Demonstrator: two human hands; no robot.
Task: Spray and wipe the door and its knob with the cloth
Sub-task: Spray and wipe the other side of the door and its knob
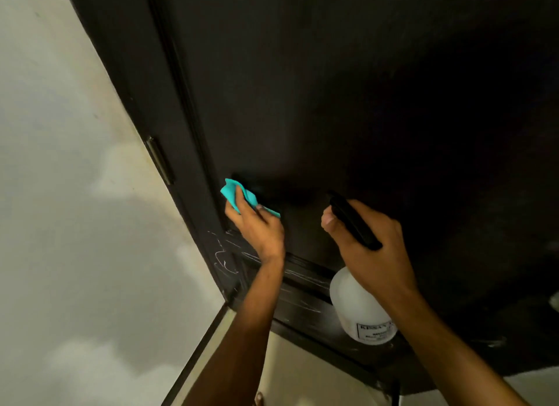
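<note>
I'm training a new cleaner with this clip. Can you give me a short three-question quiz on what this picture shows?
1. True or false: the left hand holds the turquoise cloth against the dark door.
2. Multiple choice: what does the right hand hold? A) a sponge B) the spray bottle C) a brush
3. Fill in: white scribble marks show on the door frame ____ the left hand (above/below).

Key: 1 true; 2 B, the fingers curl round its black spray head; 3 below.
</note>
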